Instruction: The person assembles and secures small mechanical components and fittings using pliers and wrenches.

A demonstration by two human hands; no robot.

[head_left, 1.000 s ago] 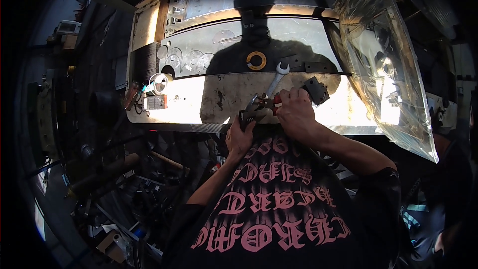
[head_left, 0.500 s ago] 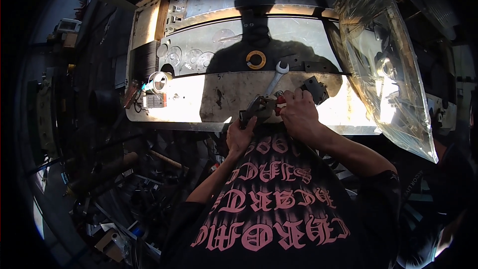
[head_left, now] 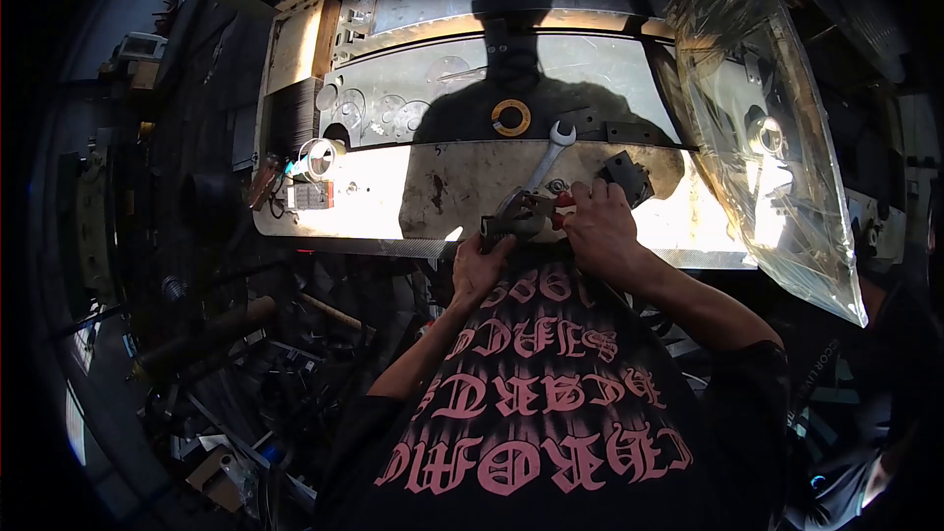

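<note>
At the bench's front edge my left hand (head_left: 478, 264) is closed around a dark metal part (head_left: 506, 226); its exact kind is unclear in the shadow. My right hand (head_left: 602, 226) grips red-handled pliers (head_left: 562, 201), whose jaws meet the upper right side of that part. The fingers partly hide the handles. Just beyond both hands lies a silver open-end wrench (head_left: 549, 159), slanting away with its jaw at the far end. A small metal ring (head_left: 558, 185) rests between the wrench and my right hand. To the right of it sits a dark block-like piece (head_left: 626, 175).
An orange tape roll (head_left: 510, 118) lies on the grey sheet (head_left: 590, 59) beyond. At the bench's left are a clear tape roll (head_left: 320, 159) and a small boxy device (head_left: 311, 196). A plastic-wrapped panel (head_left: 767, 138) stands at the right. Scrap metal crowds the floor at lower left.
Both hands, with the part and pliers, have shifted very slightly within the view, as has the whole bench. Both grips stay the same.
</note>
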